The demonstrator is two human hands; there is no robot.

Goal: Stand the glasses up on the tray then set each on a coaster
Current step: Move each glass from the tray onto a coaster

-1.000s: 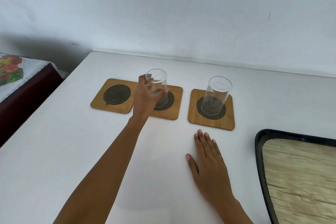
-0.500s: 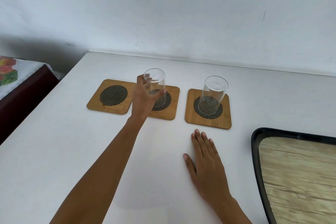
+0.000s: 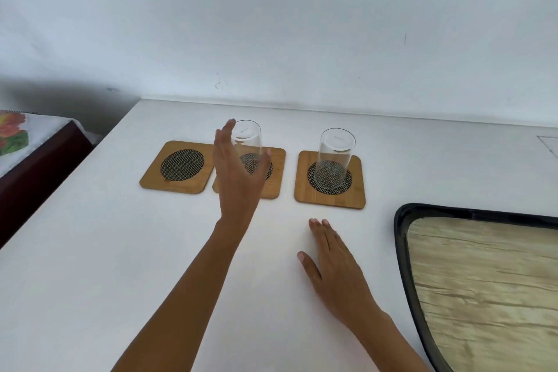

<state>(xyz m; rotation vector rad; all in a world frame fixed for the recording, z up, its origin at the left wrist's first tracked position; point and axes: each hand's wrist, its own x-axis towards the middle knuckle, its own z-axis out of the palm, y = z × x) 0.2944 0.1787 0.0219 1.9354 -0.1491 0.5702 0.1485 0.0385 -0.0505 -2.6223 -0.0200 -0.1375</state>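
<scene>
Three square wooden coasters with dark mesh centres lie in a row on the white table. The left coaster [image 3: 181, 167] is bare. A clear glass [image 3: 248, 145] stands upright on the middle coaster [image 3: 276, 178]. Another clear glass [image 3: 333, 157] stands upright on the right coaster [image 3: 330, 180]. My left hand [image 3: 238, 172] hovers just in front of the middle glass with fingers spread, apart from it. My right hand [image 3: 335, 266] lies flat, palm down, on the table in front of the coasters. The black-rimmed tray [image 3: 403, 238] with a wood-grain floor is at the right, with no glass on its visible part.
A white wall runs along the table's far edge. At the far left, lower than the table, stands a dark red piece of furniture [image 3: 39, 166] under a flowered cloth [image 3: 12, 136].
My left hand has let go of the middle glass and opened, drawing back a little; the glass now stands on the middle coaster. My right hand has stayed flat on the table.
</scene>
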